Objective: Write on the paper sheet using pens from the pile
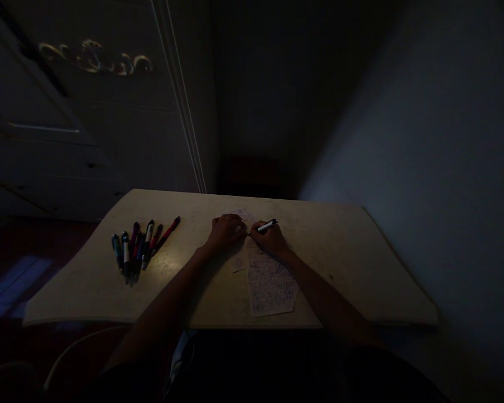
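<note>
My right hand point(272, 240) is closed around a white pen with black ends point(267, 226). The pen slants down to the left, its tip low over a sheet of paper covered in dark handwriting point(273, 285). My left hand point(227, 229) lies on the upper left part of the papers, its fingers bent and the thumb apart from them. A pale patch shows between that thumb and the fingers. Beneath the left hand is another piece of paper point(238, 261), partly covered. Dim light hides fine detail at the fingertips.
A loose group of several pens point(136, 246) lies on the left of the pale table point(210, 305). Behind it on the left stands a cabinet with a curled ornament point(94, 59). A wall point(453, 168) rises on the right. A curved chair part point(73, 341) shows lower left.
</note>
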`<state>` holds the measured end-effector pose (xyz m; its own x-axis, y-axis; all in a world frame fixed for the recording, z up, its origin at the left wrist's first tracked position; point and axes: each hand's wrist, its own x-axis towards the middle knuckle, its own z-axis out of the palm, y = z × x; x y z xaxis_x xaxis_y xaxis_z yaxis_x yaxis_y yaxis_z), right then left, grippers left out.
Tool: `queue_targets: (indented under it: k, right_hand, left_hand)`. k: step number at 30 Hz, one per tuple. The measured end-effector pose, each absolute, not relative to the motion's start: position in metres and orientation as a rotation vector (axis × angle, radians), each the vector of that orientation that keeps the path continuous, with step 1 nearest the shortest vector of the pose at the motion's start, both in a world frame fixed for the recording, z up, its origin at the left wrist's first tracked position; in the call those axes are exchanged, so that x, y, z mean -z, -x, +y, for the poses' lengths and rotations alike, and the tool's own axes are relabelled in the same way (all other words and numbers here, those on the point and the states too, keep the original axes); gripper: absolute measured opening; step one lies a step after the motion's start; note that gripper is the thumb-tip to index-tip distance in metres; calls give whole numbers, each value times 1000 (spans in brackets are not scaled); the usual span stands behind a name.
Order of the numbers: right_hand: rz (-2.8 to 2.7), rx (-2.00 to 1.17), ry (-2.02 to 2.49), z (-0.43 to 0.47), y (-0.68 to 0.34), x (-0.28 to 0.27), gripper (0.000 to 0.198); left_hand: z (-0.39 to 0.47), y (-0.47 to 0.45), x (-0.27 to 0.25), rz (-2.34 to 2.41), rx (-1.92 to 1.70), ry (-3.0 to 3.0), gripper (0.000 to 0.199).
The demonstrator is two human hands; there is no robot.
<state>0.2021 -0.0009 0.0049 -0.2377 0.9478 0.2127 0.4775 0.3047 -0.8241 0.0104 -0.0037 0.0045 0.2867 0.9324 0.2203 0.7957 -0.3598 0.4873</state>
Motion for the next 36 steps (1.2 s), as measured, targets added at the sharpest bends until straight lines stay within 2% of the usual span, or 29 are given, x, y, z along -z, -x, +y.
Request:
queue_targets:
  k: [6,12,20,36]
  right_hand:
    - [-1874,-867,1255,-2,-204,-4,15]
    - [-1908,-757,1280,-2,-203,-4,15]
    - [-1817,-890,1298,-4,-206,-5,18]
    - [-1786,-842,1329,0,-208,-1,18]
  left_hand:
    - [0,-9,-4,1557,-681,-2265,25]
    - [-2,-10,-6,1575,-683,-2246,25]
    - [-1,-10,-3,1570,-693,-2265,26]
    - [0,-8,-1,1556,-686,-2262,27]
